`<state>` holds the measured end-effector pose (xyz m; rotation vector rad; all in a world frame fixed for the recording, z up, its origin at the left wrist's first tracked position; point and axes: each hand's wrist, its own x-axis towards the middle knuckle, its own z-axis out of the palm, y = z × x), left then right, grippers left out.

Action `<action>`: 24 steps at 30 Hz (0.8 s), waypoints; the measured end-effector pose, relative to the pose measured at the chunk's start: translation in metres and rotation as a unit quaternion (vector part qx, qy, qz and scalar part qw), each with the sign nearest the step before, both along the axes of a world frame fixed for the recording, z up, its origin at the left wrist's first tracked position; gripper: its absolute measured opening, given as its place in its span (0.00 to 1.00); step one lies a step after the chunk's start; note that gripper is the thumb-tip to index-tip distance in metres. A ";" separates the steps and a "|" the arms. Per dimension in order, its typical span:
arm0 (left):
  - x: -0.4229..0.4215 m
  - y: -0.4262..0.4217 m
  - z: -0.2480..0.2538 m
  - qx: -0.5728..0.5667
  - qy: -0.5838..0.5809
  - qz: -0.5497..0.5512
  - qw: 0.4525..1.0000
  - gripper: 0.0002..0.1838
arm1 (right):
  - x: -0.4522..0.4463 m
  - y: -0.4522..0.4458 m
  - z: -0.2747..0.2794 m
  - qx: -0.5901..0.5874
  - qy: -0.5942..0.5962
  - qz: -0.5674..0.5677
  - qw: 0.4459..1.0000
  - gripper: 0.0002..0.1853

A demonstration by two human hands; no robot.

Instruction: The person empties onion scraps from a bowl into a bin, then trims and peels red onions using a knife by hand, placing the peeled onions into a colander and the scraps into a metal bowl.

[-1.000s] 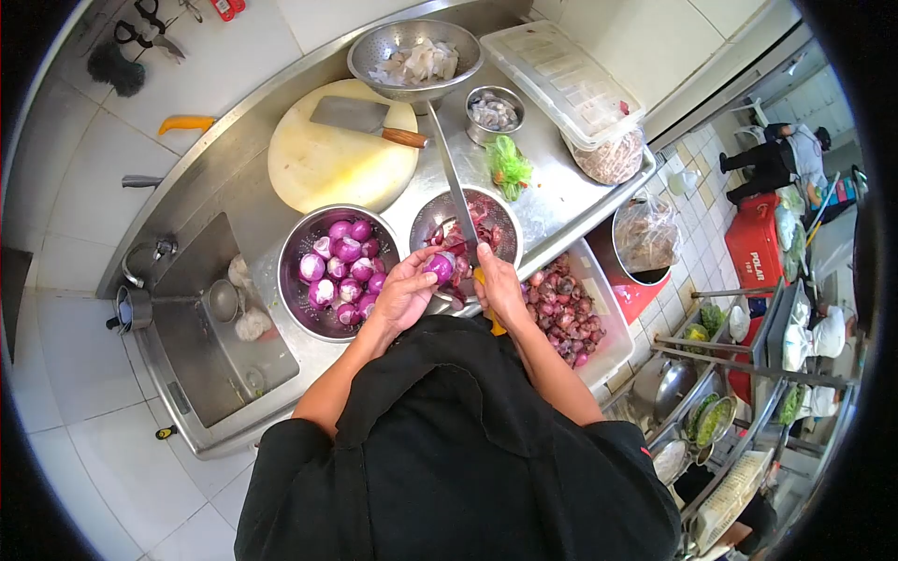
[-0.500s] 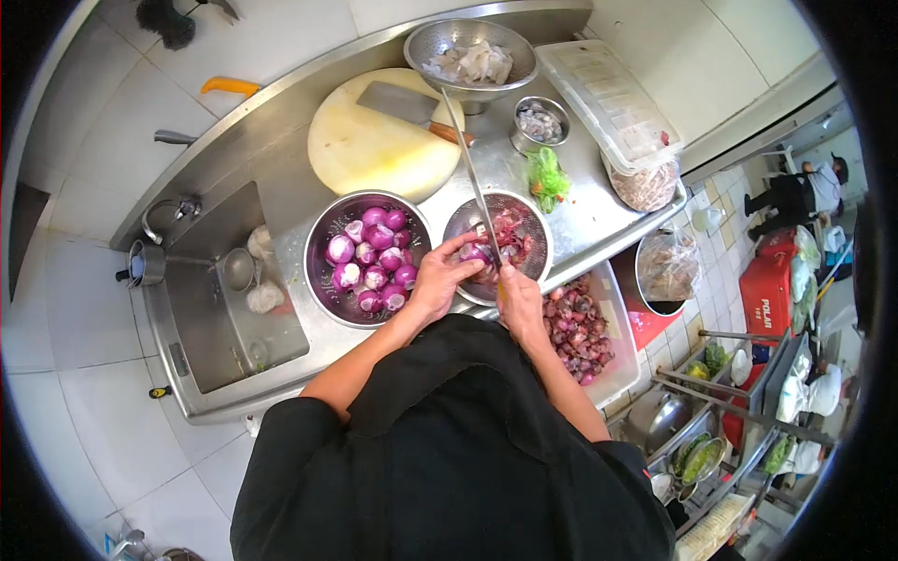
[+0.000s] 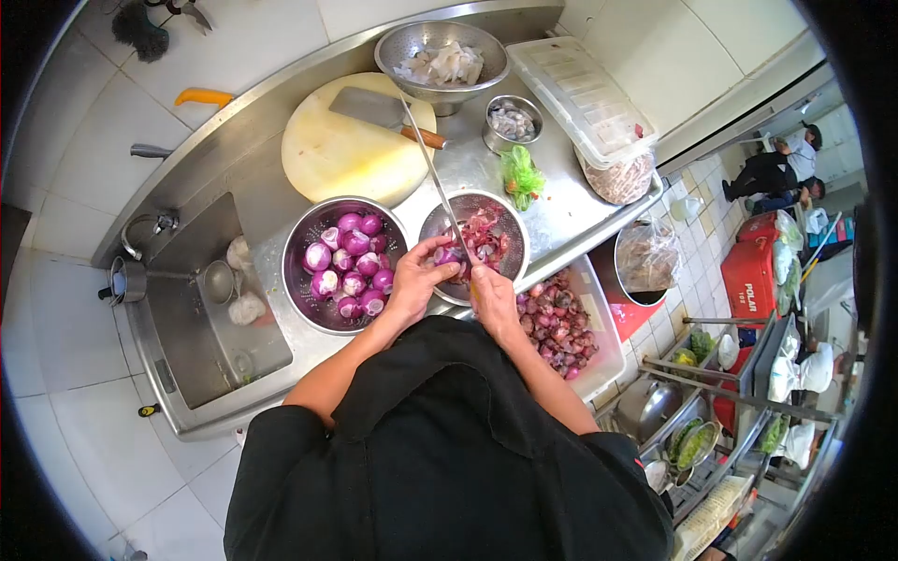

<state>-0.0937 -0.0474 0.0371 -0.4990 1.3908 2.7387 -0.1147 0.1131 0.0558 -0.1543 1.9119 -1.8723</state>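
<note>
My left hand (image 3: 418, 283) grips a red onion (image 3: 447, 255) over a colander (image 3: 521, 245) of reddish onion skins (image 3: 485, 236). Closed round a knife's handle, my right hand (image 3: 493, 299) keeps the long blade of the knife (image 3: 429, 166) against or just beside that onion; the exact contact is hidden. The blade points toward the back of the counter. Left of my hands, a steel colander (image 3: 292, 271) holds several peeled purple onions (image 3: 354, 245). A white bin (image 3: 610, 360) full of unpeeled onions (image 3: 561, 327) stands below the counter edge, by my right forearm.
A cleaver (image 3: 369, 107) lies on a round cutting board (image 3: 327, 150). Behind are a colander (image 3: 385, 64) of pale pieces, a small steel cup (image 3: 494, 140), green leaves in plastic (image 3: 521, 178) and a lidded box (image 3: 585, 98). A sink (image 3: 201, 346) is at left; two people (image 3: 781, 168) are far right.
The whole scene has shifted slightly left in view as my head moved. Both hands stay at the onion with the knife; a second person now shows at far right.
</note>
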 end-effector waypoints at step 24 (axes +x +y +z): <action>0.003 -0.016 -0.010 0.120 0.038 -0.101 0.987 0.33 | -0.020 0.006 0.013 0.084 -0.073 -0.031 0.993 0.34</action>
